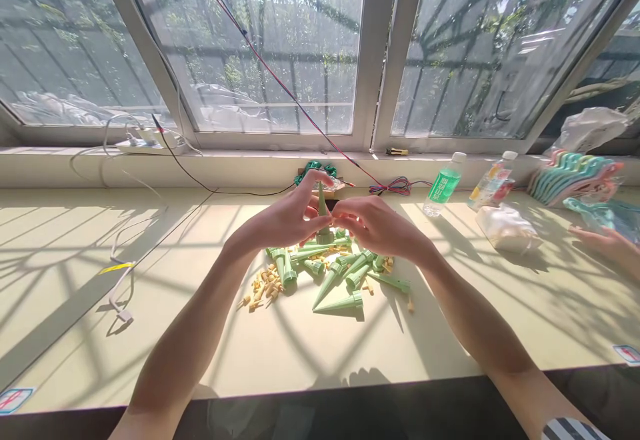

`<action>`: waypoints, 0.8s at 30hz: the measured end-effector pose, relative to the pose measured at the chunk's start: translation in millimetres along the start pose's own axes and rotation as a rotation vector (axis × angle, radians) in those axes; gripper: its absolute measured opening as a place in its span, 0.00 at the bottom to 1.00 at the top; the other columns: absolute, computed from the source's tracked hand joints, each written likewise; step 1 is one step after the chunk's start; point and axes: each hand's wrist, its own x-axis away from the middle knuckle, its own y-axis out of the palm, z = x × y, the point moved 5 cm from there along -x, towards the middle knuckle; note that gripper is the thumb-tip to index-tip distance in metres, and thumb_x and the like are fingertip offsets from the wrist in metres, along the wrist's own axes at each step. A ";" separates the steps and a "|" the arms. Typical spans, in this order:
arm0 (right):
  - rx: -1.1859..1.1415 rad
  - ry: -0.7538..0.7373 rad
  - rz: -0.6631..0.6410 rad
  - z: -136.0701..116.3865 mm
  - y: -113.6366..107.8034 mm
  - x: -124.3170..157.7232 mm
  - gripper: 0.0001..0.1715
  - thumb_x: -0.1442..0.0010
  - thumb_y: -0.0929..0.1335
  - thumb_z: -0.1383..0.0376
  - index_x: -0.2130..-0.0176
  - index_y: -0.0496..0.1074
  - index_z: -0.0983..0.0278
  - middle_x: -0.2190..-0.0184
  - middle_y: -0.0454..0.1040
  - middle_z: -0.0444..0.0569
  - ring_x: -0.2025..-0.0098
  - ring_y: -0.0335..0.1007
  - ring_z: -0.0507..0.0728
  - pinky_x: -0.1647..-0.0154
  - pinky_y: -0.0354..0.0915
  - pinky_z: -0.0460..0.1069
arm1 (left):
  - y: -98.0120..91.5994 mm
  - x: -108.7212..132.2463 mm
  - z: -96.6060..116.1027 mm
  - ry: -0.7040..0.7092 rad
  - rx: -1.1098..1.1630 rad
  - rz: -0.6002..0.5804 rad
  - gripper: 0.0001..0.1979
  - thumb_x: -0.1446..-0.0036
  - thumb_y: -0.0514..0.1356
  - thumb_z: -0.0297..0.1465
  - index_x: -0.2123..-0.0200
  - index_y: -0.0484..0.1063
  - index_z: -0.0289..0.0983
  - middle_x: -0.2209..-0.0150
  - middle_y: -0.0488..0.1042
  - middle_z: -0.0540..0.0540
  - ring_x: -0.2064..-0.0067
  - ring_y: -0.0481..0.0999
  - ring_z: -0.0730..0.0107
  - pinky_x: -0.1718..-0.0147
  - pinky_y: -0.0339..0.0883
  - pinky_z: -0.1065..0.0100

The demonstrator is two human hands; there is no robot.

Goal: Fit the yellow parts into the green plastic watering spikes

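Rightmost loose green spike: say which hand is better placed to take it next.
Right hand, probably: it is nearer the loose spike, while the left hand seems to grip an upright spike. Whether the right holds anything is unclear.

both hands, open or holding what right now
Left hand: holding a pale-green cone-shaped plastic spike, tip up.
Right hand: curled close by; grip cannot be told.

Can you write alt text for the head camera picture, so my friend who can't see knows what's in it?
A person's left hand holds a green spike, point up, with the right hand close beside it. More green spikes and small yellowish pieces lie on a sunlit table, in front of big windows.
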 end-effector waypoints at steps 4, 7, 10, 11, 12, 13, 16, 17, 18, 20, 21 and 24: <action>-0.005 0.042 -0.006 1.0 0.3 -0.6 0.15 0.31 0.62 0.66 0.69 0.70 0.66 0.76 0.69 0.43 0.74 0.58 0.49 0.70 0.51 0.45 | 0.7 -0.3 0.4 0.027 0.015 -0.001 0.24 0.39 0.59 0.33 0.44 0.51 0.41 0.69 0.70 0.51 0.75 0.74 0.75 0.82 0.66 0.78; -0.018 0.102 -0.015 1.8 0.5 -1.1 0.15 0.31 0.63 0.66 0.70 0.70 0.66 0.77 0.68 0.42 0.76 0.57 0.48 0.71 0.50 0.45 | 1.4 -0.4 0.9 0.041 0.021 -0.006 0.23 0.38 0.59 0.33 0.45 0.51 0.42 0.68 0.70 0.50 0.75 0.74 0.75 0.83 0.65 0.79; -0.036 0.149 -0.007 2.6 0.5 -1.3 0.15 0.31 0.63 0.65 0.69 0.70 0.66 0.78 0.69 0.41 0.77 0.57 0.47 0.71 0.51 0.45 | 2.0 -0.9 0.3 0.041 0.018 -0.008 0.23 0.38 0.59 0.33 0.45 0.51 0.42 0.68 0.71 0.50 0.75 0.74 0.75 0.83 0.65 0.79; -0.041 0.158 -0.002 2.9 0.5 -1.3 0.15 0.31 0.63 0.65 0.69 0.71 0.66 0.77 0.69 0.41 0.77 0.57 0.47 0.71 0.51 0.45 | 2.0 -1.2 0.0 0.038 0.015 -0.006 0.23 0.38 0.59 0.33 0.45 0.51 0.42 0.68 0.71 0.50 0.75 0.74 0.75 0.83 0.65 0.79; -0.046 0.166 0.003 3.2 0.4 -1.2 0.15 0.31 0.63 0.65 0.69 0.71 0.66 0.77 0.70 0.41 0.77 0.57 0.47 0.71 0.51 0.45 | 2.0 -1.5 -0.4 0.033 0.014 -0.004 0.23 0.38 0.59 0.33 0.45 0.51 0.42 0.68 0.71 0.50 0.75 0.74 0.75 0.83 0.64 0.79; -0.049 0.172 0.007 3.6 0.4 -1.1 0.15 0.31 0.63 0.64 0.68 0.71 0.66 0.77 0.70 0.41 0.77 0.57 0.47 0.71 0.52 0.45 | 2.0 -1.8 -0.6 0.027 0.015 -0.003 0.23 0.38 0.59 0.33 0.45 0.51 0.42 0.68 0.70 0.51 0.75 0.73 0.75 0.84 0.64 0.79; -0.053 0.179 0.013 4.0 -0.2 -0.7 0.14 0.31 0.63 0.64 0.68 0.71 0.66 0.77 0.71 0.42 0.77 0.59 0.48 0.71 0.53 0.45 | 1.6 -1.8 -0.3 0.013 0.024 -0.007 0.23 0.39 0.59 0.33 0.45 0.52 0.42 0.70 0.70 0.51 0.76 0.72 0.75 0.84 0.64 0.78; -0.054 0.175 0.014 3.8 -0.6 -0.6 0.14 0.31 0.63 0.64 0.68 0.71 0.66 0.77 0.71 0.42 0.77 0.60 0.48 0.71 0.53 0.45 | 1.3 -1.7 0.0 0.009 0.027 -0.008 0.23 0.39 0.60 0.33 0.45 0.52 0.42 0.70 0.69 0.51 0.77 0.72 0.75 0.84 0.65 0.77; -0.055 0.168 0.014 3.4 -1.0 -0.5 0.14 0.31 0.63 0.64 0.68 0.71 0.65 0.76 0.71 0.42 0.76 0.61 0.48 0.71 0.53 0.45 | 0.8 -1.4 0.2 0.006 0.031 -0.009 0.23 0.39 0.60 0.33 0.45 0.52 0.42 0.70 0.69 0.51 0.77 0.72 0.75 0.84 0.65 0.77; -0.053 0.145 0.013 2.1 -1.8 -0.3 0.13 0.32 0.63 0.64 0.67 0.71 0.65 0.75 0.72 0.43 0.75 0.63 0.49 0.70 0.54 0.45 | -0.3 -0.9 0.5 -0.001 0.045 -0.008 0.24 0.40 0.60 0.32 0.45 0.53 0.42 0.71 0.69 0.52 0.78 0.72 0.75 0.84 0.66 0.76; -0.050 0.133 0.011 1.4 -2.1 -0.2 0.12 0.32 0.63 0.64 0.66 0.71 0.65 0.74 0.72 0.43 0.73 0.64 0.49 0.70 0.55 0.45 | -0.9 -0.8 0.4 -0.007 0.055 -0.008 0.24 0.40 0.61 0.32 0.45 0.53 0.42 0.70 0.69 0.51 0.78 0.72 0.75 0.84 0.66 0.76; -0.037 0.108 -0.004 -0.4 -2.1 0.2 0.07 0.34 0.65 0.64 0.62 0.71 0.65 0.70 0.74 0.45 0.69 0.68 0.51 0.67 0.58 0.46 | -3.0 -1.0 -1.3 -0.025 0.085 0.000 0.23 0.40 0.61 0.32 0.46 0.53 0.42 0.71 0.69 0.52 0.78 0.71 0.75 0.84 0.65 0.76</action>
